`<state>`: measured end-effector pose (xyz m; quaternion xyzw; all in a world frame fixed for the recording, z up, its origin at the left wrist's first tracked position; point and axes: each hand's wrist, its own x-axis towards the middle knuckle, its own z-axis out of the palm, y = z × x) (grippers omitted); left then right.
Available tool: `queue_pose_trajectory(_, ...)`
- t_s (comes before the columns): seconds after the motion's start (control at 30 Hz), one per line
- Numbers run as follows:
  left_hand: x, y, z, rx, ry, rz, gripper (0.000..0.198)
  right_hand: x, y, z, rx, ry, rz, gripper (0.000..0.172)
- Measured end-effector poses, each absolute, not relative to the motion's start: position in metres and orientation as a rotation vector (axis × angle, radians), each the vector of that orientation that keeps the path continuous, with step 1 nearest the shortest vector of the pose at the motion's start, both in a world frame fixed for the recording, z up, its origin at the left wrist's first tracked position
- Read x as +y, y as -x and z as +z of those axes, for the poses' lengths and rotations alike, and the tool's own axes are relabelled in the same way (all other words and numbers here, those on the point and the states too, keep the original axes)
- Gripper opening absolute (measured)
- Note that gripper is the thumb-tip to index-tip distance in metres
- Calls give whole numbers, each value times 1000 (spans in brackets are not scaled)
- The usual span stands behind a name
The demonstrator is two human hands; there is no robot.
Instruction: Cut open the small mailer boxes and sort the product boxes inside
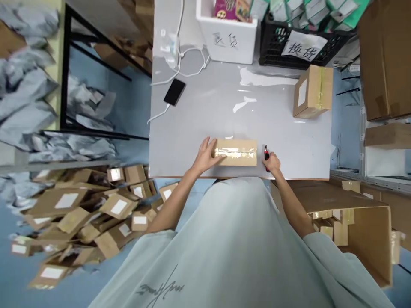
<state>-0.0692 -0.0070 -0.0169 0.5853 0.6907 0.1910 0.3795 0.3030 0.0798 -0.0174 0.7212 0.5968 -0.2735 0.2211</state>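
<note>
Head view looks down on a white table [199, 128] where a small cardboard box [236, 152] lies near the front edge, just ahead of the person. Its flaps are closed and a glossy strip of clear tape runs along the top seam, so the box reads as sealed and not yet cut open. The left hand [205, 156] rests flat, fingers spread, on the box's left end. The right hand [272, 162] is closed around a red-and-black knife [266, 153] just beside the box's right end, apart from it. A second taped box [313, 92] stands further back on the right. Matte brown cartons [80, 214] with white labels are heaped on the floor to the left.
</note>
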Motion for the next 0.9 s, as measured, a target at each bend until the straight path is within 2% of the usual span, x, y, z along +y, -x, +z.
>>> queue_pose_trajectory(0.13,-13,78,-25,1636,-1462,487,129,98,-286,14,1948,-2071,-747,28)
queue_pose_trajectory(0.23,-12,84,-37,1569,-1411,547,132,111,-264,48,2151,-2084,-678,32)
queue_pose_trajectory(0.43,-6,86,-56,1389,-1298,696,141,106,-181,100,2370,-1473,-561,39)
queue_pose_trajectory(0.6,-13,78,-55,1266,-1284,825,134,89,-122,100,2257,-971,-459,55)
queue_pose_trajectory(0.9,-17,72,-49,1211,-1236,909,128,82,-95,95,2164,-889,-337,59)
